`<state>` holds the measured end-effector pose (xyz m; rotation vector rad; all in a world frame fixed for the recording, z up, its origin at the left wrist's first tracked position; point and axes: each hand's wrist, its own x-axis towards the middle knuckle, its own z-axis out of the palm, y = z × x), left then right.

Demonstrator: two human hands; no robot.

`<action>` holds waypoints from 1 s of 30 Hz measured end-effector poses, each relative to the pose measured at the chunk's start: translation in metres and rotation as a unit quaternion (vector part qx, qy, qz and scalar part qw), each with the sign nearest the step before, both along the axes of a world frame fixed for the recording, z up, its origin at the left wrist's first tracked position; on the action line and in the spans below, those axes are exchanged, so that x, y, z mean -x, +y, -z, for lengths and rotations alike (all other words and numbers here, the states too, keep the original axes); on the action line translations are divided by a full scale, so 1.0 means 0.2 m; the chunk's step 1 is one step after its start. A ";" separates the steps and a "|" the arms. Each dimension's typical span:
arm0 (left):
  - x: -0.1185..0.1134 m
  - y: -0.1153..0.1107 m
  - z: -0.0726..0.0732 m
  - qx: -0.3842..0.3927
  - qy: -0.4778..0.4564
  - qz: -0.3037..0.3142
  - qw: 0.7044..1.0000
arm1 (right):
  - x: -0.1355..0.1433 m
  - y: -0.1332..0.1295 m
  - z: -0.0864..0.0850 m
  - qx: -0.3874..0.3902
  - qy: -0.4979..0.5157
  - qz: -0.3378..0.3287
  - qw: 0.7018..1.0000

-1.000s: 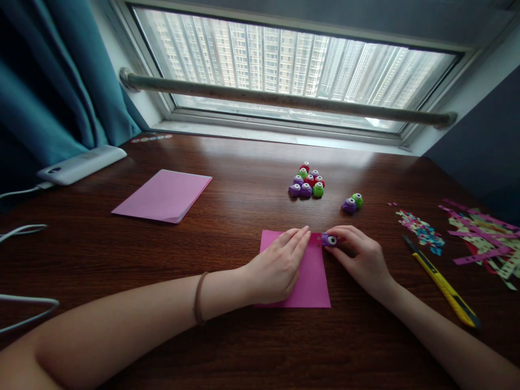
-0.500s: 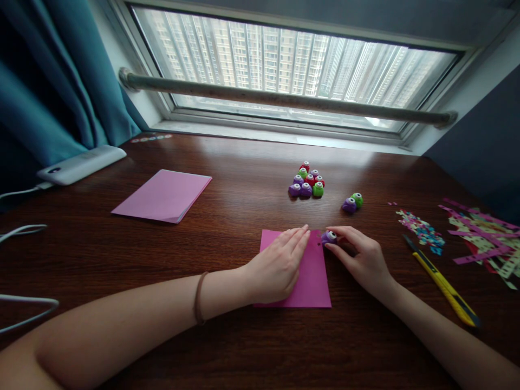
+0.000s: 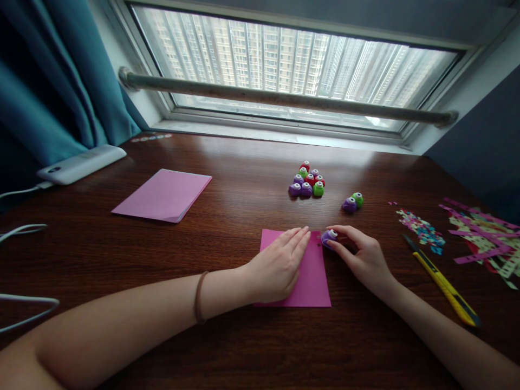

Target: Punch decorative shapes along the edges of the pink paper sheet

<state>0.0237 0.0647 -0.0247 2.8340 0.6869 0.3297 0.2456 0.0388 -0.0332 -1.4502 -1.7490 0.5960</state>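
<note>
A magenta sheet of paper (image 3: 314, 281) lies on the dark wooden table, with small punched holes near its upper right corner. My left hand (image 3: 280, 262) rests flat on the sheet, its fingers stretched out and side by side. At the sheet's right edge, near the top, is a small purple craft punch (image 3: 328, 237) with a white top. My right hand (image 3: 361, 257) has the punch between thumb and index finger. The underside of the punch, where it meets the paper, is hidden.
Beyond the sheet stand several coloured punches (image 3: 309, 181) and a purple-green pair (image 3: 352, 202). To the right are confetti (image 3: 422, 230), a yellow cutter (image 3: 447, 287) and paper strips (image 3: 487, 238). Pink sheets (image 3: 162, 196), a white device (image 3: 83, 162) and cables are at left.
My right thumb and the purple punch have shifted very slightly. My left hand and the magenta sheet have hardly moved.
</note>
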 end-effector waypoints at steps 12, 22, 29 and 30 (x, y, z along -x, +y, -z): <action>0.00 0.00 0.01 0.001 -0.003 -0.003 1.000 | 0.00 0.00 -0.01 -0.023 0.001 -0.019 1.000; 0.00 0.00 0.00 0.008 -0.002 -0.007 1.000 | 0.01 0.00 -0.02 -0.073 -0.058 -0.031 0.995; 0.00 0.00 0.00 0.016 -0.002 -0.008 1.000 | 0.00 -0.01 -0.02 -0.075 -0.075 -0.021 0.994; 0.00 0.00 0.00 0.016 -0.003 -0.008 1.000 | 0.00 -0.01 -0.03 -0.071 -0.075 -0.022 0.994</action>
